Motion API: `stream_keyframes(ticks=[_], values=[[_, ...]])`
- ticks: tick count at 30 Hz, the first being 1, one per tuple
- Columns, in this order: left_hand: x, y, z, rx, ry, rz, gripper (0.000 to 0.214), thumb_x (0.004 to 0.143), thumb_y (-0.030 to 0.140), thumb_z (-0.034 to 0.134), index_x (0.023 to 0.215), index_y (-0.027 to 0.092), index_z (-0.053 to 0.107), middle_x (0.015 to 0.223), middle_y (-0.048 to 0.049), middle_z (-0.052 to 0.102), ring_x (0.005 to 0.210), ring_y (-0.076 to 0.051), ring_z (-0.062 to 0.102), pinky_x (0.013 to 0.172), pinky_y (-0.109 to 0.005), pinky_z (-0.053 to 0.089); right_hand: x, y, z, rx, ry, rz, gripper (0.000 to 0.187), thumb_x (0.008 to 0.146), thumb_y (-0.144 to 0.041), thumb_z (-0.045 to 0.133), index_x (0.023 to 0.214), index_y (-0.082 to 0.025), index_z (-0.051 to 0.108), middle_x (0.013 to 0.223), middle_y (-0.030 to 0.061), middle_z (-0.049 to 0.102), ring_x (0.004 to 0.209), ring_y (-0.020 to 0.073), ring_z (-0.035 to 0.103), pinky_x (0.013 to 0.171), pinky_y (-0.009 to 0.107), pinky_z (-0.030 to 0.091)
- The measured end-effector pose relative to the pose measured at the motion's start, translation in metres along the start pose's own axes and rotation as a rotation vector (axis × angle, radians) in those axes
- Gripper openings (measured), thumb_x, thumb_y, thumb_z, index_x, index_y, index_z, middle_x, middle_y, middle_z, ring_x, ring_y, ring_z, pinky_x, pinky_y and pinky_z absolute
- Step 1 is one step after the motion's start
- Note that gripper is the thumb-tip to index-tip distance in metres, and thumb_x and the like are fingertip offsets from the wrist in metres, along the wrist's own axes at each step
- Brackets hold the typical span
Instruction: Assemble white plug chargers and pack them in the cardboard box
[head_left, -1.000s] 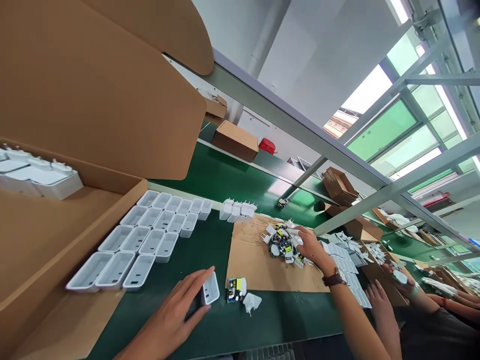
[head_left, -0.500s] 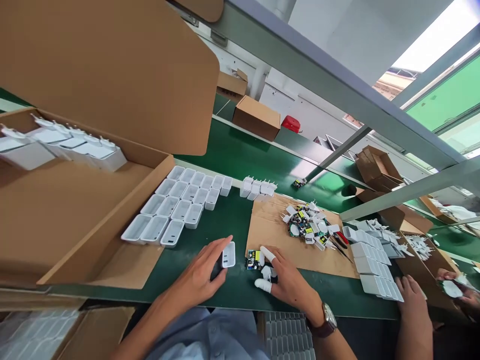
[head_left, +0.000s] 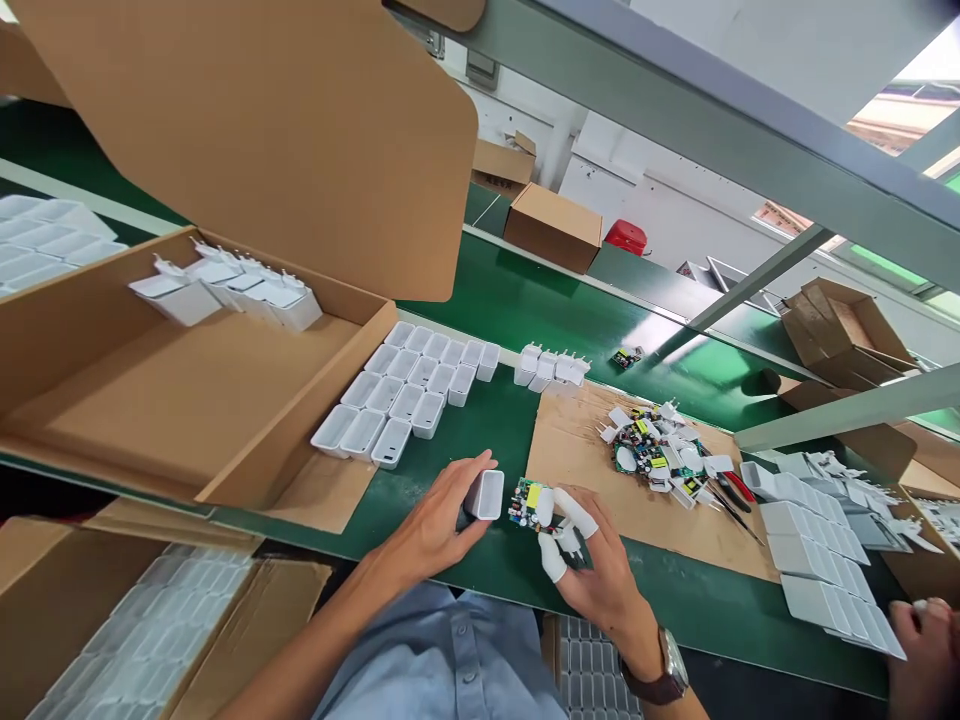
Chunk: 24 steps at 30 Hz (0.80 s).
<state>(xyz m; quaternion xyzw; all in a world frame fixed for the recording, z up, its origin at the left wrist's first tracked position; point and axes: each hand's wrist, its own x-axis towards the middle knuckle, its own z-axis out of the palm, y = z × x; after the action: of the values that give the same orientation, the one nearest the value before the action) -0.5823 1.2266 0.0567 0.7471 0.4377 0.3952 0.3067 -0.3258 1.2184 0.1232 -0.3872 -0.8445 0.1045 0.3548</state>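
Note:
My left hand (head_left: 442, 515) grips a white plastic charger housing (head_left: 490, 495), its open end turned toward my right hand. In my right hand (head_left: 596, 560), white-covered thumb and finger pinch a small circuit board (head_left: 529, 503) with a yellow-wrapped part. A white plug piece (head_left: 570, 540) hangs at the board's near end, partly hidden by the fingers. Board and housing are a short gap apart above the green bench. To the left stand rows of white open housings (head_left: 382, 392). On the cardboard sheet (head_left: 570, 450) to the right lies a heap of circuit boards (head_left: 660, 450).
A large open carton (head_left: 292, 430) with several plug-topped chargers (head_left: 225, 285) takes up the left. Red-handled pliers (head_left: 739, 488) lie beside the heap. White housings (head_left: 825, 560) stand in rows at right, near another person's hand (head_left: 922, 640). A metal frame bar (head_left: 720, 130) crosses overhead.
The view has swung left, so the bench things sit further right. My right hand has lifted the board and plug piece, which now point at the housing in my left hand.

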Motion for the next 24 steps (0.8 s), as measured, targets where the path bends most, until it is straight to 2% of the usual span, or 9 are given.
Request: stream_keyframes(ticks=[3,7,17,24], values=[[0.0,0.0,0.001,0.016,0.011,0.048,0.088,0.094,0.007,0.06,0.169,0.032,0.019,0.154,-0.0121,0.058,0.142,-0.029,0.053,0.118,-0.052,0.049,0.015,-0.012,0.003,-0.046,-0.035,-0.084,0.073,0.095,-0.004,0.06,0.162,-0.023,0.038,0.132,0.0164,0.07,0.118,0.0295,0.067,0.095,0.051,0.064],[-0.002,-0.002,0.001,0.029,0.034,0.059,0.089,0.095,0.007,0.06,0.17,0.032,0.018,0.154,-0.0115,0.059,0.142,-0.029,0.052,0.117,-0.051,0.05,0.02,-0.014,0.01,-0.158,-0.095,-0.154,0.075,0.095,-0.004,0.057,0.164,-0.02,0.035,0.134,0.0187,0.069,0.119,0.0328,0.066,0.094,0.054,0.064],[-0.002,-0.004,0.0,0.05,0.026,0.091,0.096,0.091,0.004,0.058,0.171,0.032,0.013,0.154,-0.0105,0.06,0.141,-0.029,0.053,0.117,-0.05,0.051,0.027,-0.017,0.01,-0.207,-0.21,-0.125,0.075,0.096,-0.009,0.054,0.167,-0.017,0.028,0.128,0.0183,0.07,0.113,0.0332,0.065,0.09,0.053,0.064],[-0.001,-0.006,0.001,0.05,0.026,0.102,0.095,0.091,0.003,0.055,0.171,0.03,0.013,0.153,-0.0114,0.061,0.141,-0.03,0.053,0.116,-0.051,0.053,0.035,-0.02,0.012,-0.254,-0.241,-0.11,0.076,0.095,-0.008,0.052,0.166,-0.018,0.027,0.122,0.0175,0.071,0.106,0.0327,0.065,0.087,0.051,0.063]])
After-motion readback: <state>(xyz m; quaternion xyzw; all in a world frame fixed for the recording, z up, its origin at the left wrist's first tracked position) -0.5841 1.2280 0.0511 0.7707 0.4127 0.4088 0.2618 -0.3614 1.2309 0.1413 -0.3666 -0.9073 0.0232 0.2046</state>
